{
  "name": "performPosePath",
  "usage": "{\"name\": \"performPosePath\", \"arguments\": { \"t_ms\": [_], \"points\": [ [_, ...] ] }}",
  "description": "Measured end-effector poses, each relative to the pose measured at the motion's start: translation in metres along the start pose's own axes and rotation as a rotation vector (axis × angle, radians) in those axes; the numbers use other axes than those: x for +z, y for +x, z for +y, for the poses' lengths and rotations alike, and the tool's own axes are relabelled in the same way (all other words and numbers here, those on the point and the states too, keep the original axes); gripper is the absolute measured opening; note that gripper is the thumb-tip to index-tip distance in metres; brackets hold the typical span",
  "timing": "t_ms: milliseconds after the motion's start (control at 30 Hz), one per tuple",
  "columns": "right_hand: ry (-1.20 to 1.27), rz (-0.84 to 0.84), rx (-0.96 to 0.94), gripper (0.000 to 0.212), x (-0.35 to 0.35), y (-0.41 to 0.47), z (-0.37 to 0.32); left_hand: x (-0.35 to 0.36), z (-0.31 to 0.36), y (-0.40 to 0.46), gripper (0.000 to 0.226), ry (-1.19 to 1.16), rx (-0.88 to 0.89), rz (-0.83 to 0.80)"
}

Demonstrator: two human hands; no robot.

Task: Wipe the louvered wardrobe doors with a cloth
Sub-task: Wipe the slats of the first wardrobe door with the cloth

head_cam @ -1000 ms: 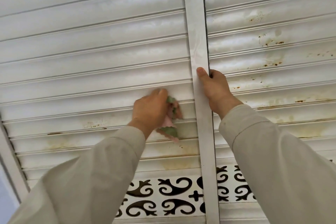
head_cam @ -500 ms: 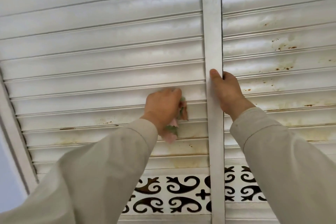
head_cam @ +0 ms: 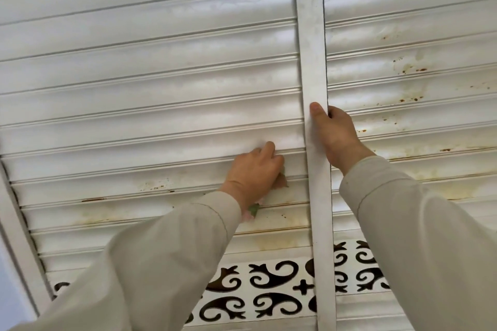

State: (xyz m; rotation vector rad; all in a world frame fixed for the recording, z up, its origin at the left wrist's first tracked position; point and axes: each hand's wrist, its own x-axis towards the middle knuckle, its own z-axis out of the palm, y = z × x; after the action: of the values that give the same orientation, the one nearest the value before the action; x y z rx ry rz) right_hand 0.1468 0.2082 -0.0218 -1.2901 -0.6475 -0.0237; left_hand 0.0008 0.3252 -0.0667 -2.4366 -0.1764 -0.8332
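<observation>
The left hand (head_cam: pixel 254 169), clenched on the balled cloth (head_cam: pixel 281 181), now rubs nearer the centre stile (head_cam: pixel 313 62) than a second ago, finishing this slat's run. Right of it, the right hand (head_cam: pixel 333 134) keeps gripping the stile edge, steadying the louvered door (head_cam: pixel 161 88).

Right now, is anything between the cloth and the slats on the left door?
Nothing visible. The left hand presses the cloth against the slats. The right hand grips the door edge beside it, out of the way.
</observation>
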Motion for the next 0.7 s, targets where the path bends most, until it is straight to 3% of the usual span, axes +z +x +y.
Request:
{"name": "performPosePath", "arguments": {
  "t_ms": [100, 233, 367, 533, 700],
  "points": [
    [0.005, -0.004, -0.010, 0.032, -0.001, 0.001, 0.003, 0.004, -0.007, -0.006, 0.017, -0.003, -0.079, 0.025],
    [0.043, -0.006, -0.007, 0.026, 0.000, 0.001, 0.005, -0.006, -0.019, 0.001, 0.026, -0.119, -0.162, 0.138],
    [0.054, -0.005, -0.015, 0.025, 0.000, 0.002, 0.006, -0.004, -0.019, 0.003, 0.045, -0.096, -0.040, 0.098],
    [0.058, -0.002, -0.033, 0.024, -0.001, 0.002, 0.006, 0.011, -0.020, -0.004, 0.020, -0.036, 0.058, 0.209],
    [0.060, 0.000, -0.026, 0.024, -0.001, 0.002, 0.007, 0.017, -0.026, -0.011, 0.031, -0.085, 0.046, 0.255]
  ]
}}
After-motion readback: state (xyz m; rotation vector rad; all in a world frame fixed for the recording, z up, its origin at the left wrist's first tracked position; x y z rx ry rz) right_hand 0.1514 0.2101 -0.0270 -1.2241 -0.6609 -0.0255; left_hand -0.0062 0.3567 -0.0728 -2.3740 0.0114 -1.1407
